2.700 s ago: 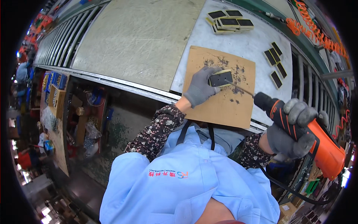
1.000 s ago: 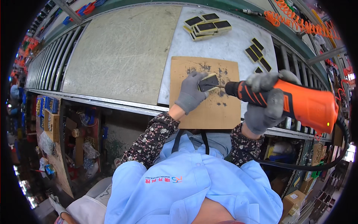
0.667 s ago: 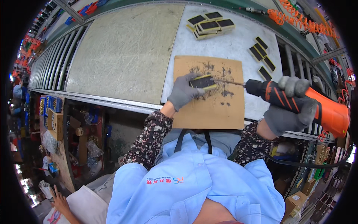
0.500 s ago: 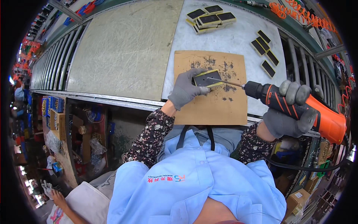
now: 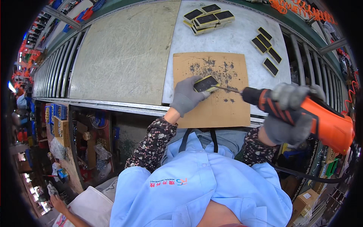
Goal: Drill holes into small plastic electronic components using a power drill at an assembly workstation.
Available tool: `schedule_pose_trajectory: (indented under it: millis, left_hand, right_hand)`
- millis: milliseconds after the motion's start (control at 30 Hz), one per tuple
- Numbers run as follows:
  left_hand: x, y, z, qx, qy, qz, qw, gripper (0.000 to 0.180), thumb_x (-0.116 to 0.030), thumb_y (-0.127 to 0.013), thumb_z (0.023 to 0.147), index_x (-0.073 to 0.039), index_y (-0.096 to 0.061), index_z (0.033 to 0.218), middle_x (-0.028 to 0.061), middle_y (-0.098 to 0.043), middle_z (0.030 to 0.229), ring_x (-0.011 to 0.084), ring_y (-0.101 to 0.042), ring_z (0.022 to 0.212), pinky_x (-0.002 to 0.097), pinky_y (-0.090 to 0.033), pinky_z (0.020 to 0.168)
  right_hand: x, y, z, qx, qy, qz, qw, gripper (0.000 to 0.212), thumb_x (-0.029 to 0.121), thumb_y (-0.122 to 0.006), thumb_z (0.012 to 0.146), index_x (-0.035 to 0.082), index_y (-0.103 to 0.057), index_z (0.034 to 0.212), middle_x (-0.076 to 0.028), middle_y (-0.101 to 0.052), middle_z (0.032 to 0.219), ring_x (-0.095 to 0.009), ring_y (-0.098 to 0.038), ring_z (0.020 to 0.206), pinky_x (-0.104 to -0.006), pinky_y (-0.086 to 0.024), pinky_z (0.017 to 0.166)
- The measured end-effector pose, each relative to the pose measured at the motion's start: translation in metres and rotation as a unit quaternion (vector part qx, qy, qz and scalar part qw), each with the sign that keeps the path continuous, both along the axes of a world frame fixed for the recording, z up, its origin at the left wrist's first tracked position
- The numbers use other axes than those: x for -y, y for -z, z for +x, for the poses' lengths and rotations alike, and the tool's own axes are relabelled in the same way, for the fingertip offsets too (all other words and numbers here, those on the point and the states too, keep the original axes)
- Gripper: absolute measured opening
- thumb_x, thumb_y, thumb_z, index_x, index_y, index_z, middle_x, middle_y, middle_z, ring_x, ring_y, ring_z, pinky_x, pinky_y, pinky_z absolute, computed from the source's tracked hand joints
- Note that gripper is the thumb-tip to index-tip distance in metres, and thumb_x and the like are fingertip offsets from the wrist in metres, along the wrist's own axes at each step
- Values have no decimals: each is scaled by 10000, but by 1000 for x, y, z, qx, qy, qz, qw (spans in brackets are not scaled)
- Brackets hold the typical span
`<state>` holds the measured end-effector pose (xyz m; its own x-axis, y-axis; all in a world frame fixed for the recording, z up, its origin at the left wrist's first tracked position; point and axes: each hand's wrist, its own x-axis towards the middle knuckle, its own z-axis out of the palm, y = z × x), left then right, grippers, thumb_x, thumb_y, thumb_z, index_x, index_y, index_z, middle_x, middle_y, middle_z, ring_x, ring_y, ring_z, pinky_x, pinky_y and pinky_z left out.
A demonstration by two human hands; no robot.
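My left hand, in a grey glove, holds a black-faced rectangular block with yellow edges by its left end. Small dark holes show in the black face. My gloved right hand is wrapped round an orange and black corded power drill; motion blurs its fingers slightly. The drill's long thin bit points left, its tip at the block's lower right edge. Whether the tip touches the block, I cannot tell. Under the block lies a sheet of brown cardboard with dark marks and crumbs.
A stack of similar blocks stands at the back of the white tabletop. Several more blocks lie at the right. Metal rollers flank the table. A black cable hangs at the right. Another person's arm shows lower left.
The drill bit's tip has shifted from the middle of the block's black face to its lower right edge. The block has tilted a little in my left hand. The view has shifted slightly.
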<state>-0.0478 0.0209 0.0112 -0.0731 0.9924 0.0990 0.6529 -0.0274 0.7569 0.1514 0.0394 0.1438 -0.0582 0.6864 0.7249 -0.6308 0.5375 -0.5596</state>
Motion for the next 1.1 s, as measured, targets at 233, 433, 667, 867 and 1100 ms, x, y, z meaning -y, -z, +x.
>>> schedule_pose_trajectory:
  millis: [233,433,667,867,1100]
  left_hand:
    - [5,-3,-13,771,28,-309,556,487,-401,-447,851,-8,-460,1138,91,-514,732,59,-338,453,179,-260,453]
    - [3,-2,4,789,70,-289,538,451,-443,-429,849,-59,-476,1080,87,-461,692,73,-309,447,204,-274,472]
    - [1,-14,9,777,30,-290,557,435,-447,-441,843,-63,-480,1042,96,-465,698,90,-316,451,214,-288,483]
    - [2,-15,17,748,1,-295,595,400,-437,-435,847,-78,-485,1014,86,-479,686,94,-318,445,216,-277,450]
    - [10,-20,37,706,-36,-305,638,374,-441,-414,860,-92,-484,976,66,-486,678,98,-316,443,203,-244,420]
  right_hand:
    - [-2,-7,47,7,88,-70,994,388,394,-611,718,54,-464,833,2,-381,613,-104,-383,513,-255,-344,570]
    - [2,-2,28,-34,47,29,998,500,315,-592,785,26,-426,1159,6,-406,643,-98,-421,526,-280,-375,548]
    - [3,1,21,-3,23,37,999,528,289,-593,799,42,-369,1209,-4,-441,678,-105,-465,545,-282,-406,540]
    - [10,-2,-5,10,26,50,998,419,258,-586,800,50,-409,1118,-1,-425,645,-92,-411,493,-268,-369,508]
    - [14,18,-26,75,45,34,996,447,203,-660,753,41,-396,1075,-37,-447,649,-135,-428,489,-308,-391,476]
